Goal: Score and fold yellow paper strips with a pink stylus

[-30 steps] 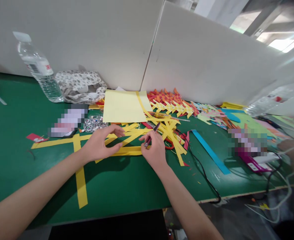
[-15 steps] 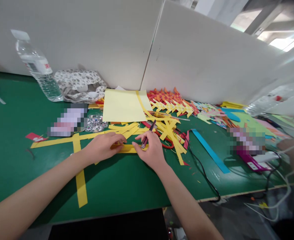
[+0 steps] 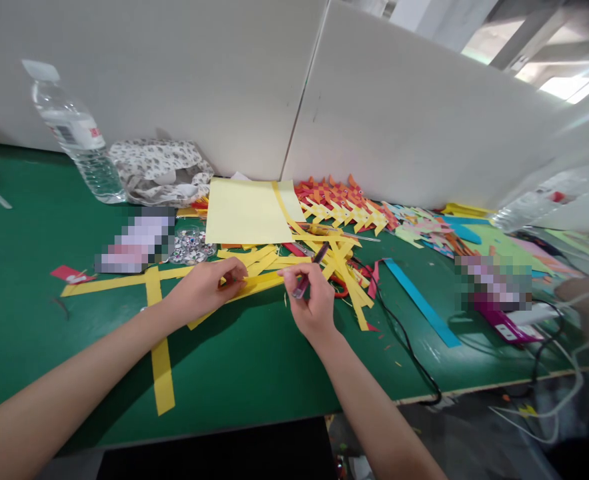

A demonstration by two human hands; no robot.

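Note:
My left hand (image 3: 207,290) is closed in a pinch on one end of a yellow paper strip (image 3: 260,283), holding it just above the green table (image 3: 49,267). My right hand (image 3: 311,297) grips a dark pen (image 3: 310,272) and pinches the strip's other end. A heap of loose yellow strips (image 3: 339,263) lies just behind both hands. Two long yellow strips (image 3: 155,313) lie crossed on the table to the left.
A pale yellow sheet (image 3: 247,212) lies behind the heap, with woven paper shapes (image 3: 347,203) to its right. A water bottle (image 3: 74,133), a patterned cloth (image 3: 159,170), a dish of small beads (image 3: 190,245), a blue strip (image 3: 419,300) and black cables (image 3: 404,347) surround the spot. Another person's hand (image 3: 587,300) is at the right edge.
Both hands pressed the yellow strip flat on the table, then lifted it slightly; my right hand turned upward with the pen.

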